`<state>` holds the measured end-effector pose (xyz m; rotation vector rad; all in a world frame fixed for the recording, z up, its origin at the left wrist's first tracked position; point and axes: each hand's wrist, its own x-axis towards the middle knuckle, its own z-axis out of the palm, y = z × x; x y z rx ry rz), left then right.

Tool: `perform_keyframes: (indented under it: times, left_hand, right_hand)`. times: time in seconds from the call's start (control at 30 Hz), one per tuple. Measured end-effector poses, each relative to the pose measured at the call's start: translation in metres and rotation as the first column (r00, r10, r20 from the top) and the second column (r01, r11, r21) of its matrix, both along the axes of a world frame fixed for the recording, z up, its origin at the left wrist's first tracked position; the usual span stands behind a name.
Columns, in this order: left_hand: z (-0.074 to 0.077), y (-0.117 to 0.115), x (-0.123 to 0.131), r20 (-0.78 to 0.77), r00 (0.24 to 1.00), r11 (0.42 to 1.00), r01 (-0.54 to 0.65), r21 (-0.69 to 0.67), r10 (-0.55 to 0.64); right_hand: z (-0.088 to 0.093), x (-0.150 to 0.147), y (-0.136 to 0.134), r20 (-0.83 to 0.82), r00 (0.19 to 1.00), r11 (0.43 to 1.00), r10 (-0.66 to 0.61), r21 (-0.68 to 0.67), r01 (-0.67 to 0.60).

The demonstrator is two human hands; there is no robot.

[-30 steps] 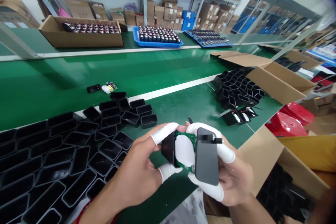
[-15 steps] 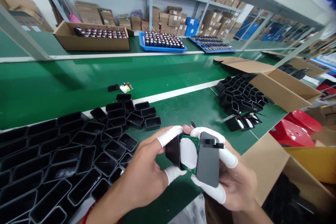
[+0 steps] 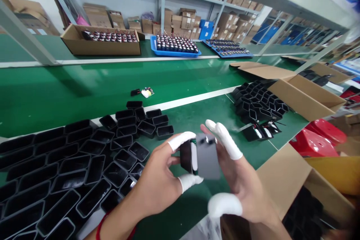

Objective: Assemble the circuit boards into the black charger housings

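Observation:
My left hand point(image 3: 157, 178), with white finger cots, pinches a black plastic shell point(image 3: 186, 156) that has a green circuit board with a white pad in it. A grey-black lid point(image 3: 207, 156) is pressed against the shell's open side. My right hand point(image 3: 237, 180) lies flat behind that lid, its capped fingers stretched out and its thumb spread away below. Both hands hover above the green bench, just right of a heap of empty black shells point(image 3: 70, 172).
A second heap of black shells point(image 3: 257, 101) lies by an open cardboard box point(image 3: 302, 95) at right. Another carton point(image 3: 284, 180) stands at my lower right, beside red stools point(image 3: 315, 138). A loose circuit board point(image 3: 146, 92) rests on the conveyor belt. Trays and boxes of parts line the far side.
The lid has swung shut onto the shell, hiding most of the board. My right fingers have let go of the lid and straightened out behind it. The camera shifted slightly left.

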<state>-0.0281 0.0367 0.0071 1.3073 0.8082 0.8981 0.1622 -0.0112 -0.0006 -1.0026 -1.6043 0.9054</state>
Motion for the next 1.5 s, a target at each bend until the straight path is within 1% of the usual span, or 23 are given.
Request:
perform_keyframes:
  times: [0.07,0.1,0.17,0.23,0.3,0.4,0.5,0.6,0.7,0.87,0.93,1.0,1.03,1.1,1.17,1.2,1.27,1.33,1.4,1.5]
  left_hand:
    - [0.000,0.001,0.004,0.026,1.000,0.998,-0.014,-0.056,0.015]
    - [0.000,0.001,0.005,0.026,1.000,0.998,-0.013,-0.063,0.015]
    - [-0.001,0.001,0.008,0.022,1.000,0.998,-0.015,-0.054,0.016]
    - [-0.003,0.000,0.009,0.016,1.000,0.999,-0.018,-0.035,0.018]
    - [-0.004,-0.001,0.009,0.009,1.000,1.000,-0.022,-0.008,0.023]
    - [-0.008,-0.001,0.009,-0.052,0.998,0.999,-0.021,0.041,0.023]
    - [-0.013,-0.002,0.008,-0.133,0.989,0.988,-0.047,0.145,0.067]
    - [-0.014,-0.003,0.007,-0.163,0.984,0.974,-0.032,0.225,0.070]
    - [-0.011,-0.004,0.008,-0.175,0.983,0.966,-0.009,0.257,0.056]
    - [-0.008,-0.007,0.011,-0.208,0.976,0.951,0.001,0.310,0.067]
    - [-0.010,-0.007,0.011,-0.204,0.975,0.950,-0.017,0.312,0.084]
    - [-0.011,-0.006,0.011,-0.154,0.983,0.958,-0.050,0.281,0.097]
    - [-0.012,-0.005,0.012,-0.111,0.990,0.970,-0.064,0.236,0.092]
    - [-0.012,-0.002,0.014,-0.022,0.997,0.993,-0.070,0.098,0.072]
    - [-0.012,-0.001,0.017,0.018,0.997,0.997,-0.070,-0.019,0.071]
    - [-0.013,-0.001,0.018,0.019,0.997,0.996,-0.073,-0.048,0.074]
    - [-0.014,-0.003,0.020,0.001,0.996,0.995,-0.084,-0.053,0.084]
    - [-0.016,-0.005,0.020,-0.021,0.996,0.996,-0.091,-0.011,0.091]
    - [-0.018,-0.007,0.019,-0.065,0.992,0.991,-0.101,0.085,0.107]
    - [-0.019,-0.007,0.016,-0.143,0.976,0.960,-0.122,0.253,0.162]
  right_hand:
    - [-0.005,-0.006,-0.001,-0.169,0.984,0.995,-0.059,-0.088,0.044]
    - [-0.006,-0.010,-0.002,-0.222,0.972,0.991,-0.076,-0.128,0.048]
    - [-0.007,-0.019,-0.003,-0.287,0.956,0.985,-0.067,-0.175,0.017]
    - [-0.007,-0.028,-0.003,-0.342,0.938,0.982,-0.056,-0.188,-0.010]
    - [-0.006,-0.034,-0.001,-0.377,0.923,0.980,-0.081,-0.198,0.005]
    - [-0.007,-0.038,0.000,-0.408,0.905,0.975,-0.118,-0.221,0.027]
    - [-0.011,-0.038,-0.001,-0.427,0.883,0.962,-0.195,-0.257,0.088]
    - [-0.015,-0.037,-0.006,-0.415,0.873,0.941,-0.257,-0.311,0.130]
    - [-0.016,-0.037,-0.011,-0.398,0.880,0.938,-0.260,-0.322,0.132]
    - [-0.022,-0.042,-0.013,-0.368,0.864,0.924,-0.345,-0.295,0.244]
    - [-0.026,-0.044,-0.011,-0.391,0.845,0.917,-0.365,-0.308,0.254]
    - [-0.027,-0.046,-0.008,-0.448,0.821,0.917,-0.355,-0.336,0.214]
    - [-0.027,-0.046,-0.006,-0.484,0.807,0.919,-0.338,-0.353,0.174]
    - [-0.025,-0.043,-0.003,-0.567,0.767,0.919,-0.301,-0.386,0.075]
    - [-0.023,-0.040,0.000,-0.620,0.728,0.904,-0.293,-0.428,0.000]
    - [-0.022,-0.039,0.001,-0.620,0.722,0.890,-0.308,-0.456,-0.011]
    - [-0.021,-0.038,0.002,-0.577,0.736,0.859,-0.353,-0.511,0.011]
    - [-0.023,-0.040,0.002,-0.524,0.767,0.853,-0.369,-0.520,0.055]
    - [-0.026,-0.043,0.003,-0.506,0.788,0.876,-0.352,-0.474,0.087]
    - [-0.028,-0.047,0.004,-0.515,0.793,0.911,-0.324,-0.395,0.116]
